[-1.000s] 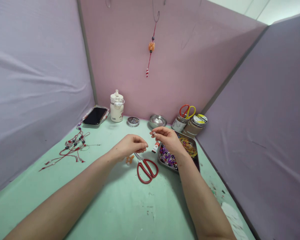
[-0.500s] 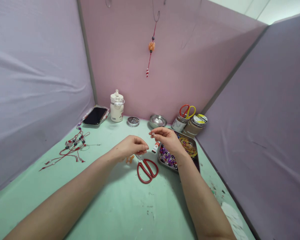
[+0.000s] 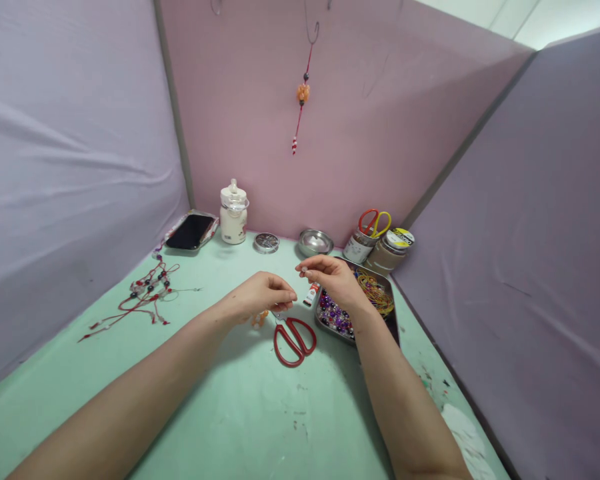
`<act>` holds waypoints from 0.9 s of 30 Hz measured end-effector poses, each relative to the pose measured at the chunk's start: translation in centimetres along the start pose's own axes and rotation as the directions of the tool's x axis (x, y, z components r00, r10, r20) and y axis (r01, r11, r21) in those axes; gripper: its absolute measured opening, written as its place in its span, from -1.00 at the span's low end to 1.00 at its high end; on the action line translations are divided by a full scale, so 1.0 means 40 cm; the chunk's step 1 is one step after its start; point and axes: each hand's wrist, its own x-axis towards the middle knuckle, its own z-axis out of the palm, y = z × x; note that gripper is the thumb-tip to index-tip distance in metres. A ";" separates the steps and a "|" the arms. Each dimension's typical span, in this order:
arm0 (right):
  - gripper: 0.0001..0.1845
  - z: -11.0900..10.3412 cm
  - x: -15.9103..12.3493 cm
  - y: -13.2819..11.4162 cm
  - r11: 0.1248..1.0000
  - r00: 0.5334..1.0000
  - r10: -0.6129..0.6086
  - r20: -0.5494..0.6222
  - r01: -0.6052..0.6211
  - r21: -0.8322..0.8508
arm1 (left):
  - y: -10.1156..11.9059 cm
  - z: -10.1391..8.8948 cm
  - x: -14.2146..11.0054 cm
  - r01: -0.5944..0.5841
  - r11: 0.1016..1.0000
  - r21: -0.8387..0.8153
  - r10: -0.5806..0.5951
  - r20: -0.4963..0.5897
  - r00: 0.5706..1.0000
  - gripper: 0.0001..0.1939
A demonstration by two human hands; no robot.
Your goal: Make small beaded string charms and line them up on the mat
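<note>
Between the thumb and forefinger of my right hand (image 3: 330, 275) is a small pale bead (image 3: 305, 269). My left hand (image 3: 270, 291) is closed in a pinch to the left of it; what its fingertips hold is too fine to make out. Partly behind my left hand shows a cluster of orange and white beads (image 3: 259, 321); whether it hangs from that hand or lies on the table I cannot tell. Red-handled scissors (image 3: 295, 341) lie just below, blades partly hidden by the left hand. A metal tray (image 3: 336, 331) of purple beads and coloured cords sits under my right forearm.
Along the back stand a white bottle (image 3: 233, 217), a thread spool (image 3: 267, 243), a steel bowl (image 3: 315, 243), a can with scissors (image 3: 359, 247) and a lidded jar (image 3: 387, 252). At left lie a phone (image 3: 193, 231) and beaded red cords (image 3: 150, 290). A beaded ornament (image 3: 303, 93) hangs above.
My right hand has shifted very slightly left with the pale bead in its fingertips. The left hand stays nearly still, and the things on the table have not moved.
</note>
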 end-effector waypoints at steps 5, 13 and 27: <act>-0.85 0.000 -0.004 -0.012 0.999 1.000 -0.005 0.009 0.005 -0.032 | 0.001 0.000 -0.003 0.010 1.000 0.003 -0.010 -0.002 1.000 -0.76; -0.82 0.009 -0.011 -0.035 0.977 0.997 -0.051 0.052 0.061 -0.205 | 0.010 0.005 -0.007 -0.020 0.999 -0.042 0.017 -0.058 0.998 -0.84; -0.95 0.024 -0.037 -0.088 0.799 0.965 -0.248 0.089 0.256 -0.544 | -0.004 0.011 0.004 -0.243 0.970 0.016 0.244 -0.104 0.964 -0.79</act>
